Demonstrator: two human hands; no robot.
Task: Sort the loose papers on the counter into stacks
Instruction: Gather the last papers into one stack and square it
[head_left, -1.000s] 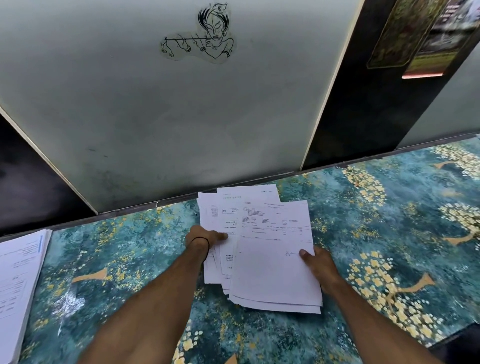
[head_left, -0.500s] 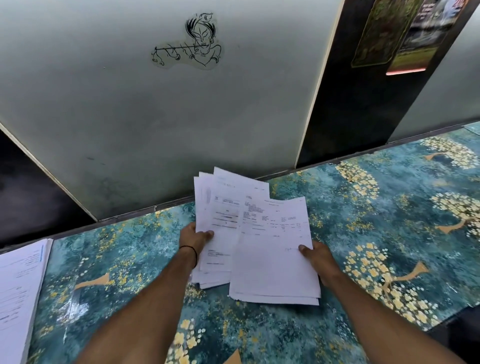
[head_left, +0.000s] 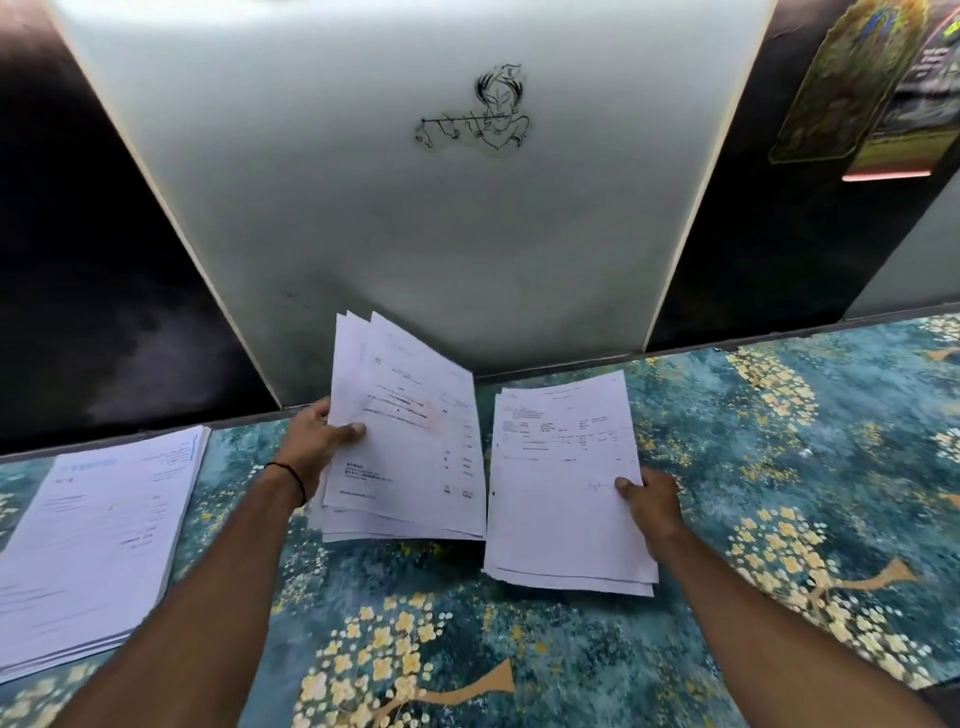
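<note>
Two bundles of printed white papers are in front of me. My left hand (head_left: 317, 441) grips the left bundle of papers (head_left: 410, 447) by its left edge and holds it tilted up off the counter. My right hand (head_left: 649, 499) grips the right bundle of papers (head_left: 561, 483) at its right edge, thumb on top; this bundle hangs low over the counter (head_left: 519, 649). A narrow gap separates the two bundles. A separate stack of papers (head_left: 98, 535) lies flat on the counter at the far left.
The counter has a teal covering with yellow flower patterns. A white panel (head_left: 415, 218) with a line-drawing sticker stands behind it, with dark panels on both sides. Posters (head_left: 862, 88) hang at the upper right. The counter's front edge shows at the lower right.
The overlapping papers have been split: my left hand lifted its bundle up and to the left, my right hand kept the other bundle to the right. The camera view shifted, revealing more of the left stack.
</note>
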